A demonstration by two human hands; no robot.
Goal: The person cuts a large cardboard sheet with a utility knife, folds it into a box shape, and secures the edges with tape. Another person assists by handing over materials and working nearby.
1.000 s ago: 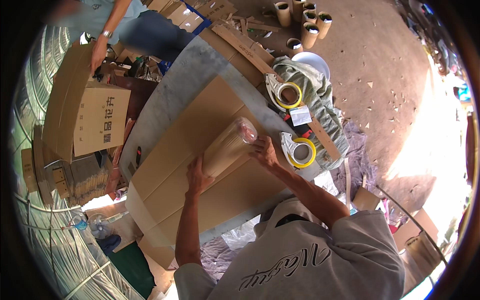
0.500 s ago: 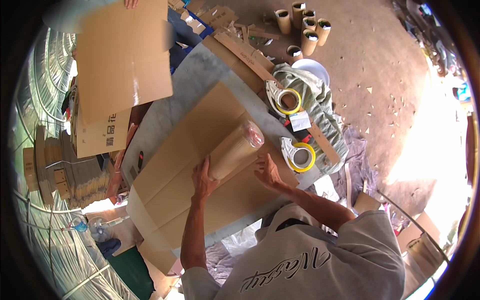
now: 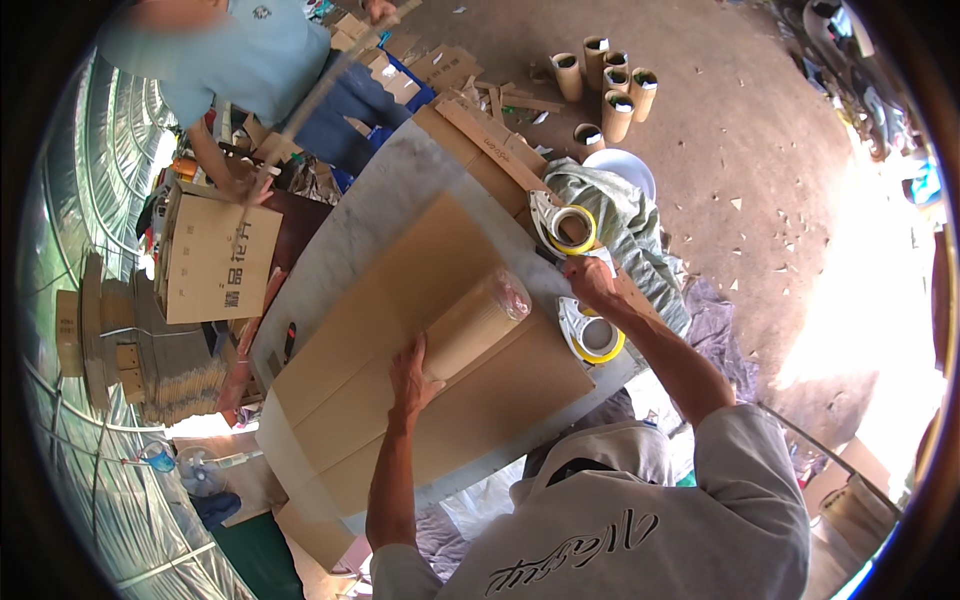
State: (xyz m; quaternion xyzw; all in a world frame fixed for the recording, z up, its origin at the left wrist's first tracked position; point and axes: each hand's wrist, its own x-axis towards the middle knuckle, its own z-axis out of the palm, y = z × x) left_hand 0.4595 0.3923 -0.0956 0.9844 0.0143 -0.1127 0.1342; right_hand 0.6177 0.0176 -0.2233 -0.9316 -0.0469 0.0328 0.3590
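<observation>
A brown cardboard tube [image 3: 465,330] lies slanted on a large flat cardboard sheet [image 3: 400,270], its far end covered in shiny clear film with reddish colour beneath. My left hand [image 3: 408,378] grips the tube's near end. Further right, my right hand [image 3: 595,284] is closed between two tape dispensers, where a red and black tool lay before; its fingers hide what they hold. Beyond it stands the upper tape dispenser [image 3: 565,228], with a yellow-edged roll. The lower tape dispenser [image 3: 593,335] lies beneath my right wrist, partly covered by it.
Across the grey table [image 3: 375,185], a person in a light blue shirt [image 3: 245,60] holds a cardboard sheet [image 3: 325,85] edge-on. Cardboard stacks [image 3: 165,350] and a printed box [image 3: 220,255] stand left. Several tubes [image 3: 618,115] stand on the floor. A small cutter [image 3: 290,342] lies at the table's left.
My right hand has left the tube's side and moved up and right to the tool between the dispensers. My left hand stays on the tube. The other person's sheet has turned edge-on.
</observation>
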